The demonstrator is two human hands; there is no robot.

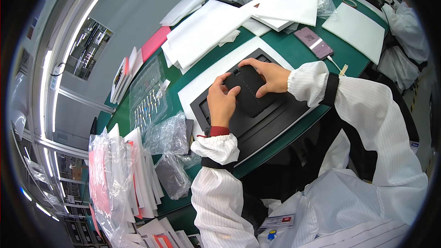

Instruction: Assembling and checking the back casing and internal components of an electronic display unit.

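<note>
Both hands grip a black, flat rectangular case [250, 93] with a dotted line of small marks down its face and a small notch at its far edge. My left hand [222, 102] is closed on its left side, thumb lying on the upper face. From the right, my right hand [274, 78] pinches it, thumb on the face and fingers at the far edge. Below the case lies a larger black panel [209, 115] with long recesses, resting on a white sheet [188, 93]. Whether the case touches the panel I cannot tell.
White foam sheets [206, 30] are stacked at the far side of the green table [278, 46]. A phone [313, 42] with a white cable lies to the right. Clear bags [167, 133], a plastic tray [146, 96] of small parts and upright sheets [146, 181] stand left. Another person [406, 32] sits far right.
</note>
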